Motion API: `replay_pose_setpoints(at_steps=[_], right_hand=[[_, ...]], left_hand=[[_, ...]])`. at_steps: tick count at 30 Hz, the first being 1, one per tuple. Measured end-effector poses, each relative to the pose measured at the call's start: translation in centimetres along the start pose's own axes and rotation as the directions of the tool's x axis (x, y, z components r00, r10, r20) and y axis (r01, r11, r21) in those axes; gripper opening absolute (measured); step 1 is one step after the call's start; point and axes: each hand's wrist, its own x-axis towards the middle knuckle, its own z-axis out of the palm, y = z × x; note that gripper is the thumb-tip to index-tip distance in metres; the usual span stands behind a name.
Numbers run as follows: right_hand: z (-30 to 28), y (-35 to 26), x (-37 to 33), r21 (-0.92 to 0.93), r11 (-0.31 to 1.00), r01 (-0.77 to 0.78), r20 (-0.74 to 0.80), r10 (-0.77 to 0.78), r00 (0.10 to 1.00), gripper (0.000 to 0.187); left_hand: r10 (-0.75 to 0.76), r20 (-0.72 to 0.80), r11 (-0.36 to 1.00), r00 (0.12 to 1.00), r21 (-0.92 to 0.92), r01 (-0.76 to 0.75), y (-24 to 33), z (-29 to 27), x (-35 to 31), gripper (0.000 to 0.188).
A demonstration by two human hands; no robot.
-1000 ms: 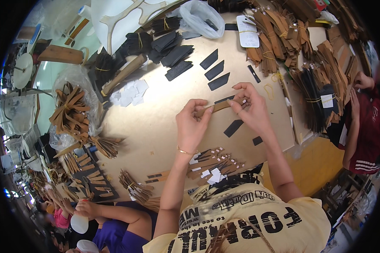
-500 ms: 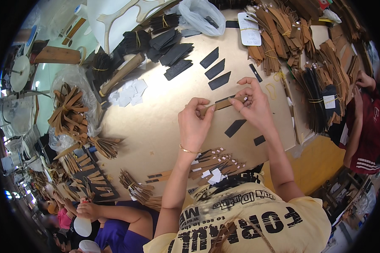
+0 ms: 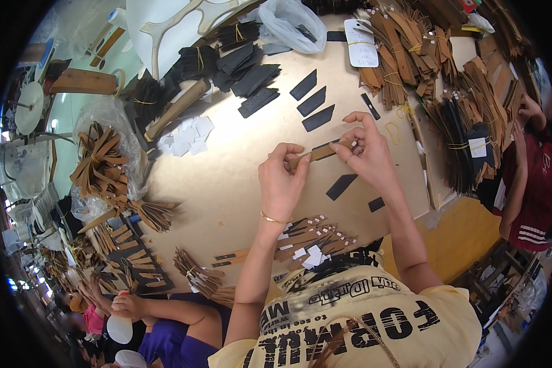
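Observation:
A narrow brown leather strip (image 3: 302, 158) with a black piece (image 3: 326, 149) lying along it is stretched between my two hands, just over the table. My left hand (image 3: 282, 181) pinches its left end between thumb and fingers. At the other end, my right hand (image 3: 369, 150) grips the strip with thumb and fingers, the index finger raised; a small white tag shows there. Three slanted black pieces (image 3: 313, 101) lie in a row beyond my hands. Closer to me, a dark slanted piece (image 3: 341, 186) and a smaller dark piece (image 3: 376, 204) rest below my right hand.
Tagged brown strips (image 3: 316, 236) lie by my left forearm. White paper slips (image 3: 187, 135) and stacked black pieces (image 3: 254, 80) sit at the far left. Brown bundles (image 3: 405, 49) and a black bundle (image 3: 452, 144) line the right. Co-workers sit at both sides, one holding a white bottle (image 3: 120, 328).
My hands stay almost in place, with the right thumb and fingers shifted very slightly left along the strip. The right-hand co-worker's hand has moved a little farther away.

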Motion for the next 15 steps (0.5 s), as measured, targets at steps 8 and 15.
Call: replay_pose_setpoints(at_steps=[8,15], right_hand=[[0.11,-0.04,-0.02,-0.008,1.0,0.003,-0.003,-0.004,1.0,0.045],[0.36,-0.12,-0.09,-0.018,1.0,0.001,-0.008,-0.001,1.0,0.046]], left_hand=[[-0.008,-0.007,1.0,1.0,0.011,0.009,-0.2,0.15,0.03,0.014],[0.009,-0.022,0.999,1.0,0.045,-0.008,-0.1,0.27,-0.01,0.013]])
